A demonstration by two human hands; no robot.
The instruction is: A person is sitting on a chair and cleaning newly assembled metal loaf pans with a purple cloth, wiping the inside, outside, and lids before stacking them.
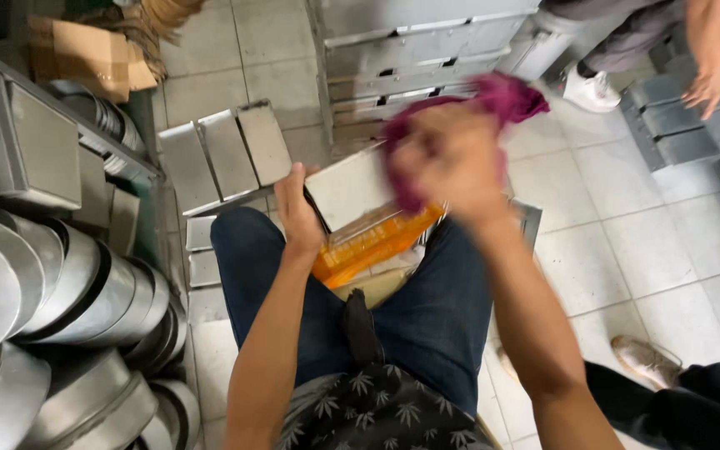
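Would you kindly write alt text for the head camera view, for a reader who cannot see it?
A seated person's left hand holds a rectangular metal pan over their lap while the blurred right hand presses a magenta cloth to it. An orange container sits beneath; round metal pans are stacked at left.

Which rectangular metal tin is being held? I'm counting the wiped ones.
The tin over the lap, gripped by the left hand; the right hand holds a magenta cloth.

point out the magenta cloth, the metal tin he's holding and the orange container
magenta cloth (510, 96), head view, on the bunched end above the right hand
metal tin (352, 187), head view, on its flat pale face
orange container (364, 250), head view, on its clear orange side
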